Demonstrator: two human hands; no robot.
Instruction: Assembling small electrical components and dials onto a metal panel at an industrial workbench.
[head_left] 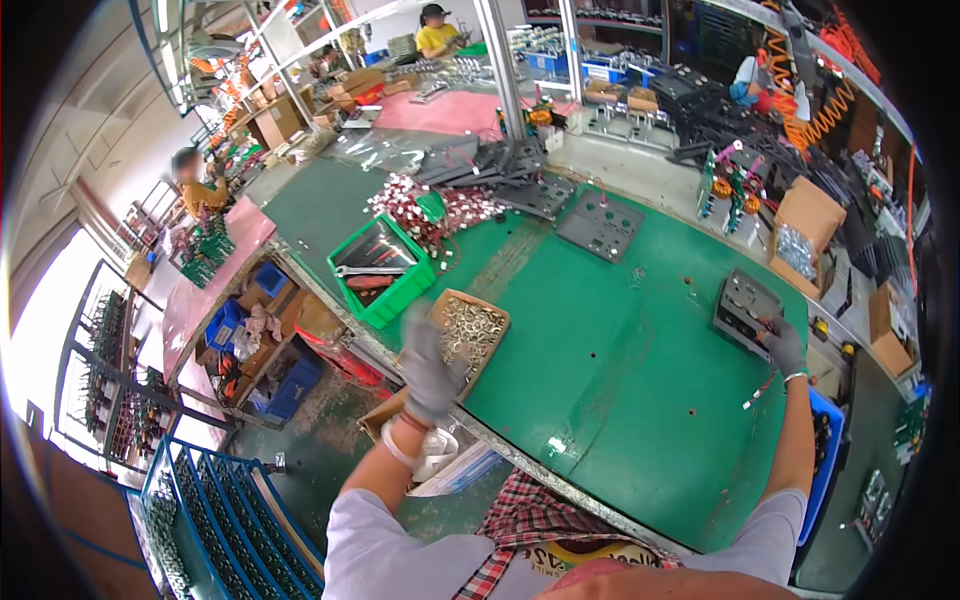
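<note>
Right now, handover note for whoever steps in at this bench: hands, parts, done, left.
Left hand, gloved: raised over the cardboard box of small metal rings at the near edge of the green bench; whether it holds a ring cannot be told.
Right hand, gloved: on the near corner of the dark grey metal plate at the right side of the bench.
Nearby: green bin with tools behind the box, a second grey plate further back.
Done: plate laid in place.
Left: judging by the reach, probably rings to the plate; none visibly fitted.
</note>
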